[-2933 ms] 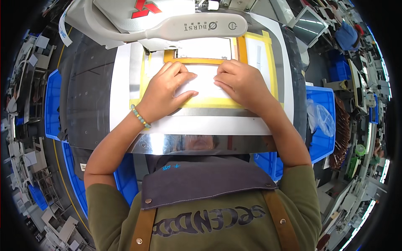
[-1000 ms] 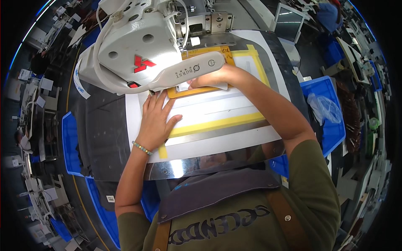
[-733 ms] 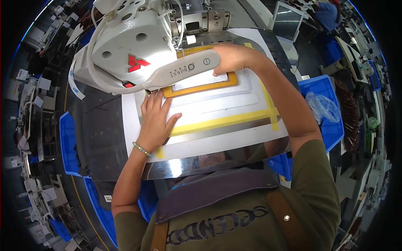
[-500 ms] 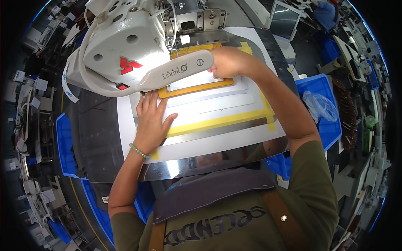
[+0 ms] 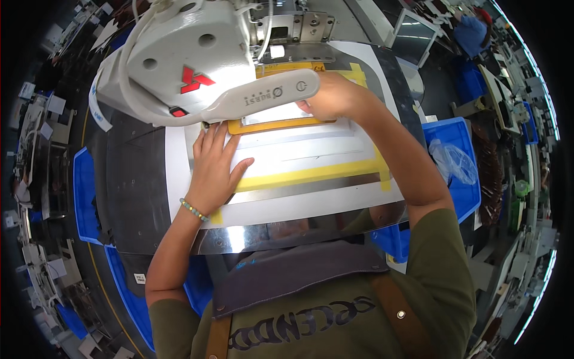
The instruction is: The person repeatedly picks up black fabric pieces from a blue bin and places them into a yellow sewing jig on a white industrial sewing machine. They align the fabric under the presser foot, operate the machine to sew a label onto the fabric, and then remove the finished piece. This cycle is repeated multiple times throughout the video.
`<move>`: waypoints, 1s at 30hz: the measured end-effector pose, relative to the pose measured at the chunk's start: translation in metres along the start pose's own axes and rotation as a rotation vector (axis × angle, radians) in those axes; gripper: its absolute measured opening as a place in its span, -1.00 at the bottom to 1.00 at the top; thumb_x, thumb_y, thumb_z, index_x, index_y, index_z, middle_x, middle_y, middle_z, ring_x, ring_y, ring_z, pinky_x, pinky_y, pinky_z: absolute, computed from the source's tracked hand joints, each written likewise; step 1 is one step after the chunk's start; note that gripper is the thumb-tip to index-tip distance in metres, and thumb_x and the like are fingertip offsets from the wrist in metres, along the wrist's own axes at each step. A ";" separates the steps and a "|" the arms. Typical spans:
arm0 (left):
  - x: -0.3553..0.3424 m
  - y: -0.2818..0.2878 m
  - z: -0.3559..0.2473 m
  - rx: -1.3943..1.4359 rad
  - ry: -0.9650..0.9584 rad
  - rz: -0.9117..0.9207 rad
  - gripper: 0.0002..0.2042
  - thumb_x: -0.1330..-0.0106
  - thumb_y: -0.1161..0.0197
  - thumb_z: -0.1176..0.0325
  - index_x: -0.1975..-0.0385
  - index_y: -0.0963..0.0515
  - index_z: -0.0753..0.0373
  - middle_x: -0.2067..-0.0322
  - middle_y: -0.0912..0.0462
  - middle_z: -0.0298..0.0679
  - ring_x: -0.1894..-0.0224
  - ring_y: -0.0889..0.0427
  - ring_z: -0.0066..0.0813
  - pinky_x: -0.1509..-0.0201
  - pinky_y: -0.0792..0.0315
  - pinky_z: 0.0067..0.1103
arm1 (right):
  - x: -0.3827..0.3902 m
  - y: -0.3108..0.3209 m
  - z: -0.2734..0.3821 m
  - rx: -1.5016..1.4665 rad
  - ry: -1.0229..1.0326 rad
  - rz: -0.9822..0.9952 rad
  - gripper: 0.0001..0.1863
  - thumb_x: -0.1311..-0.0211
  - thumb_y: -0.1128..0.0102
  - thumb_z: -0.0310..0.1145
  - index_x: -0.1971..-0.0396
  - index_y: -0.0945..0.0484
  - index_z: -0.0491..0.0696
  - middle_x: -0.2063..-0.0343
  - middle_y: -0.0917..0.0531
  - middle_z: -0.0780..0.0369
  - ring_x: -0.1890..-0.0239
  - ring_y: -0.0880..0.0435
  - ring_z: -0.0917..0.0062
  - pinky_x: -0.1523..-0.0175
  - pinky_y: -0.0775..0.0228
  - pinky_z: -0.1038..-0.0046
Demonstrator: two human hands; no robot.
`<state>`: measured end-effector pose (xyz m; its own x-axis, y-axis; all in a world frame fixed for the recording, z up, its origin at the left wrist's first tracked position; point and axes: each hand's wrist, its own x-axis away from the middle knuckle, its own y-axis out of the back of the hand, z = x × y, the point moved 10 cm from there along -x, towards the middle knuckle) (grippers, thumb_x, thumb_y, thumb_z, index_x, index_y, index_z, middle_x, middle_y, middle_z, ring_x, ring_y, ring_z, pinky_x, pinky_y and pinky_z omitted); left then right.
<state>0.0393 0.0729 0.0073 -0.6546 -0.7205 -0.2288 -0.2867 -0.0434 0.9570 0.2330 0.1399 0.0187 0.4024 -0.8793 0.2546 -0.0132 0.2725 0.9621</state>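
Note:
My left hand point(image 5: 212, 170) lies flat, fingers apart, on white sheeting with its fingertips by the near left corner of a yellow-orange frame point(image 5: 287, 125). My right hand point(image 5: 338, 99) is curled at the frame's right side. A pale lamp arm point(image 5: 263, 96) hides most of its fingers, so whatever they pinch is out of sight. Inside the frame lies a bright white piece point(image 5: 278, 115). Yellow tape point(image 5: 311, 173) borders the white sheeting point(image 5: 299, 157) on the metal plate beneath.
The white sewing machine head point(image 5: 185, 60) looms over the far left of the work. A polished metal edge point(image 5: 287, 230) runs along the near side. Blue bins stand on both sides, the right bin point(image 5: 460, 191) with clear plastic in it. A screen point(image 5: 412, 36) stands far right.
The whole view has shifted slightly. My left hand stays flat by the frame, and my right hand remains curled at its right side, with little visible movement.

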 end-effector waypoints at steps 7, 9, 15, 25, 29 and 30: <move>0.009 0.018 0.021 0.099 0.008 -0.081 -0.46 -0.41 -0.23 0.02 -0.16 -0.53 0.38 -0.32 -0.43 0.09 -0.46 -0.25 0.06 -0.49 -0.16 -0.17 | 0.028 0.002 0.004 -0.030 -0.078 -0.210 -0.74 -0.35 -0.03 -0.36 0.26 -0.66 -0.20 0.23 -0.68 -0.11 0.12 -0.66 -0.01 -0.05 -0.45 0.07; 0.024 0.050 0.066 0.023 0.105 -0.100 -0.48 -0.39 -0.26 0.02 -0.15 -0.56 0.34 -0.29 -0.49 0.06 -0.40 -0.35 0.03 -0.45 -0.26 -0.24 | 0.052 0.000 -0.014 -0.168 -0.022 -0.414 -0.80 -0.33 0.00 -0.45 0.34 -0.61 -0.19 0.35 -0.65 -0.04 0.22 -0.66 0.05 0.05 -0.43 0.12; 0.177 0.151 0.275 -0.410 0.780 -0.353 -0.72 -0.31 -0.32 0.30 0.05 -0.68 0.27 0.05 -0.69 -0.14 -0.06 -0.61 -0.12 -0.13 -0.52 -0.29 | 0.099 0.018 -0.054 -0.351 0.000 -0.639 -0.77 -0.28 0.02 -0.66 0.15 -0.59 -0.29 0.10 -0.60 0.04 0.06 -0.61 0.20 -0.05 -0.41 0.36; 0.192 0.098 0.356 -0.067 0.618 -0.205 -0.38 -0.20 -0.37 0.46 -0.34 -0.45 0.15 -0.38 -0.37 -0.12 -0.41 -0.36 -0.08 -0.41 -0.33 -0.31 | 0.089 0.001 -0.077 -0.429 -0.035 -0.635 -0.74 -0.25 0.07 -0.70 0.16 -0.59 -0.30 0.08 -0.62 0.06 0.06 -0.65 0.29 0.00 -0.42 0.45; 0.215 0.059 0.394 -0.439 0.764 -0.019 -0.09 -0.17 -0.46 0.38 -0.54 -0.13 -0.04 -0.53 -0.14 -0.19 -0.51 -0.22 -0.12 -0.46 -0.27 -0.12 | 0.087 0.003 -0.067 -0.408 -0.035 -0.618 -0.79 -0.24 0.05 -0.69 0.27 -0.61 -0.26 0.08 -0.64 0.05 0.02 -0.66 0.26 -0.03 -0.46 0.39; 0.210 0.058 0.391 -0.402 0.748 -0.004 -0.09 -0.19 -0.45 0.33 -0.55 -0.10 -0.05 -0.54 -0.12 -0.19 -0.51 -0.21 -0.12 -0.46 -0.25 -0.12 | 0.091 0.001 -0.070 -0.408 -0.072 -0.608 -0.80 -0.23 0.03 -0.68 0.31 -0.61 -0.25 0.08 -0.65 0.05 0.01 -0.66 0.25 -0.04 -0.47 0.37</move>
<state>-0.3884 0.1897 -0.0553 0.0210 -0.9817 -0.1894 0.0753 -0.1873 0.9794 0.3340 0.0879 0.0354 0.1688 -0.9413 -0.2925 0.5402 -0.1599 0.8262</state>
